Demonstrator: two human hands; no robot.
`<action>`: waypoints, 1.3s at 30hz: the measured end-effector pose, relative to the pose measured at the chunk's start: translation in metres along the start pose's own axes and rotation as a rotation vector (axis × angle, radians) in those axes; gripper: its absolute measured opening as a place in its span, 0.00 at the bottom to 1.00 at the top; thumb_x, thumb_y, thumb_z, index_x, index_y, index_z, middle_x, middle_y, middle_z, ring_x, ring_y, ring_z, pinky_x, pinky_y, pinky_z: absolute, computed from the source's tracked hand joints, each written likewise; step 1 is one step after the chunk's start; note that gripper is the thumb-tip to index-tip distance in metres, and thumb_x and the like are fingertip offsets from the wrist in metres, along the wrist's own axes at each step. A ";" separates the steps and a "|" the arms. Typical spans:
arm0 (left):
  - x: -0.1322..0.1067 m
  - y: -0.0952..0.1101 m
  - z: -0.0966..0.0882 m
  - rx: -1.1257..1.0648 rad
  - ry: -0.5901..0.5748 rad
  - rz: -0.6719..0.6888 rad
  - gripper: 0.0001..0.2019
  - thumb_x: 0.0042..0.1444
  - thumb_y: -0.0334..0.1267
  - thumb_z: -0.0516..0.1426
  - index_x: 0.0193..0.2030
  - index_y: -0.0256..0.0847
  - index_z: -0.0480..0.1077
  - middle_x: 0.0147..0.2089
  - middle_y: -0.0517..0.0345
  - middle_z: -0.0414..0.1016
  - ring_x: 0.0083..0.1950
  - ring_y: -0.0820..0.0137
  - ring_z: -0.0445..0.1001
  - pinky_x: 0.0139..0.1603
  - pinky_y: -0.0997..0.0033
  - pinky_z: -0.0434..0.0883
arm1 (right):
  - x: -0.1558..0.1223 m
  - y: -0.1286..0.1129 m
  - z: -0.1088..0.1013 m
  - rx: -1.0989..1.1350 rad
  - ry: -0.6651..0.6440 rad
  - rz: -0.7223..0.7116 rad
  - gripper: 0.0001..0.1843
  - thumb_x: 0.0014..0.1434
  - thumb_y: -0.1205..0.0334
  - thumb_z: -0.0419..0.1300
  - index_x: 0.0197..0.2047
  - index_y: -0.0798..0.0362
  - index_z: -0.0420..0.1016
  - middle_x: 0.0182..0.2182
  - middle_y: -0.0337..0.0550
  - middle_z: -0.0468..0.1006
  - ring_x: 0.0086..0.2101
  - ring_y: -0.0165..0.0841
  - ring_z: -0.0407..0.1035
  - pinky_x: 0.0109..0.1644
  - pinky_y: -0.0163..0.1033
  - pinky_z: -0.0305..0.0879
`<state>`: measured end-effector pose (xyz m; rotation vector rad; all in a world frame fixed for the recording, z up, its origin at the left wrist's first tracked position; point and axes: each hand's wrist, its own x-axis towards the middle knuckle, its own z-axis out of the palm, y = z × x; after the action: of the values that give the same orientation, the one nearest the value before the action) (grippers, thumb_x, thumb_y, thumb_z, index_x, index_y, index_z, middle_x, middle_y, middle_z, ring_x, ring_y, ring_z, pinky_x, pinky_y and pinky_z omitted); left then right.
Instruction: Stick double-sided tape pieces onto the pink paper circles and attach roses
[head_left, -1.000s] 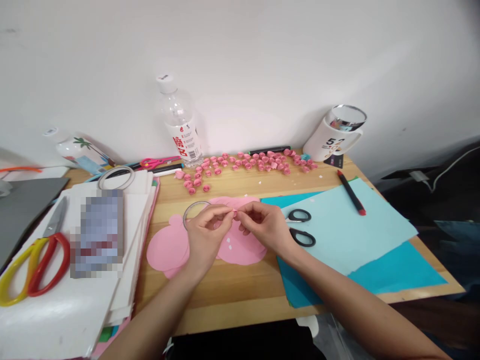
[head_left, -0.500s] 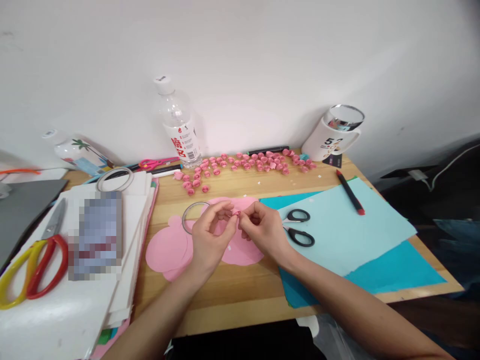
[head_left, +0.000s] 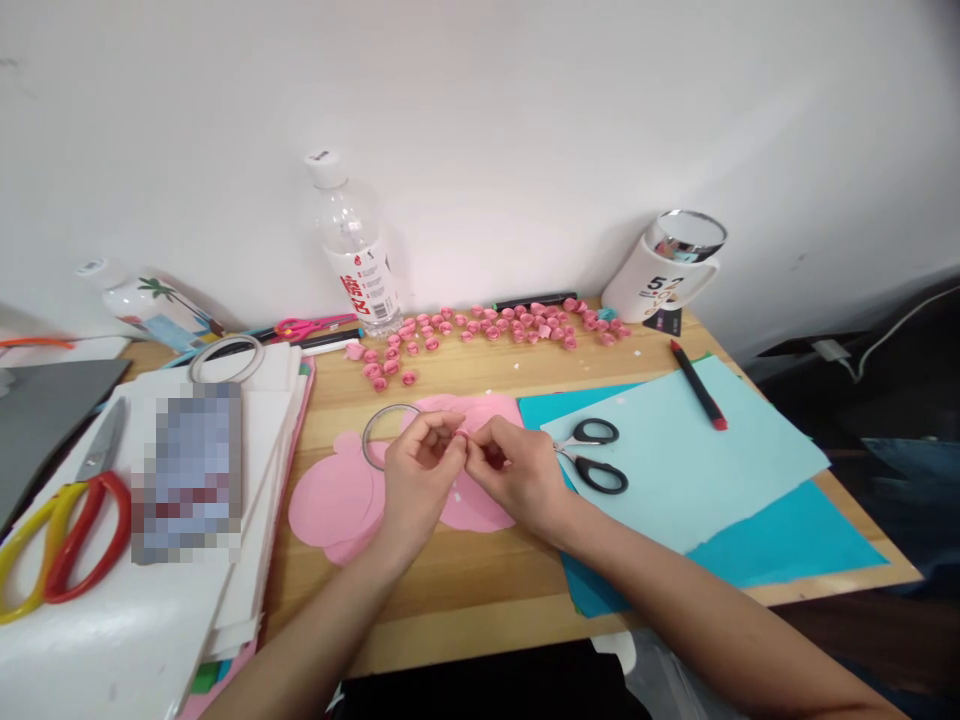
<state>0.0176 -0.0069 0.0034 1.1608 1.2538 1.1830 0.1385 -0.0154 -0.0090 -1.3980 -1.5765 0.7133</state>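
My left hand (head_left: pixel 421 468) and my right hand (head_left: pixel 519 468) meet fingertip to fingertip above the middle of the table. Pinched between them is a small pink paper roll (head_left: pixel 462 434), mostly covered by the fingers. Under the hands lie pink paper circles (head_left: pixel 337 500), partly overlapping. A metal ring (head_left: pixel 366 440) rests on the pink paper just left of my left hand. Black-handled scissors (head_left: pixel 602 476) lie right beside my right hand, on pale blue paper. Behind the hands, many rolled pink paper flowers (head_left: pixel 491 325) are spread along the wall side of the table.
A clear bottle (head_left: pixel 352 250) and a white mug (head_left: pixel 664 265) stand at the back. On the right, a black-and-red marker (head_left: pixel 699 388) lies on pale blue paper (head_left: pixel 720 450) over darker blue paper (head_left: pixel 802 545). Red-and-yellow scissors (head_left: pixel 88 545) rest on the paper stack (head_left: pixel 150 640) at left.
My right hand's fingertips have shifted a little left and closed in on the left hand's. The pink paper roll is more hidden now. The view has shifted slightly.
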 end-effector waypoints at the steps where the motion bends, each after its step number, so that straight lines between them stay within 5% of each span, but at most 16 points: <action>1: 0.000 -0.001 0.000 -0.021 -0.001 -0.008 0.05 0.45 0.31 0.60 0.32 0.42 0.72 0.30 0.60 0.73 0.33 0.71 0.72 0.36 0.72 0.69 | 0.001 -0.001 0.000 0.053 -0.020 0.054 0.10 0.50 0.62 0.56 0.21 0.50 0.61 0.16 0.36 0.69 0.18 0.28 0.61 0.22 0.33 0.56; 6: 0.002 0.000 0.001 -0.133 -0.056 -0.063 0.12 0.44 0.32 0.61 0.39 0.39 0.71 0.34 0.58 0.74 0.37 0.71 0.74 0.41 0.71 0.71 | 0.009 -0.005 -0.007 0.453 -0.110 0.423 0.11 0.49 0.59 0.58 0.20 0.53 0.63 0.12 0.35 0.68 0.13 0.25 0.61 0.18 0.31 0.58; 11: 0.002 0.000 0.000 -0.124 -0.062 -0.051 0.15 0.44 0.31 0.58 0.42 0.38 0.70 0.37 0.55 0.75 0.40 0.68 0.75 0.43 0.66 0.73 | 0.012 -0.005 -0.010 0.511 -0.093 0.481 0.10 0.47 0.62 0.59 0.19 0.54 0.64 0.12 0.36 0.70 0.13 0.24 0.61 0.17 0.29 0.58; 29: 0.002 0.002 -0.003 0.156 0.008 0.123 0.04 0.46 0.29 0.60 0.29 0.40 0.75 0.30 0.58 0.76 0.33 0.71 0.74 0.34 0.73 0.72 | 0.002 0.003 -0.001 0.162 -0.049 0.158 0.09 0.51 0.61 0.56 0.23 0.51 0.61 0.16 0.36 0.69 0.19 0.28 0.65 0.23 0.33 0.61; 39: 0.003 -0.002 -0.001 -0.010 0.072 0.057 0.04 0.43 0.31 0.62 0.28 0.42 0.77 0.31 0.58 0.78 0.33 0.71 0.75 0.37 0.71 0.73 | 0.001 0.002 0.001 0.131 -0.032 0.108 0.07 0.54 0.62 0.54 0.26 0.51 0.63 0.17 0.37 0.72 0.19 0.29 0.67 0.23 0.32 0.62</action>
<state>0.0164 -0.0038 0.0011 1.1627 1.2740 1.2820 0.1383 -0.0139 -0.0108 -1.3890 -1.4603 0.8914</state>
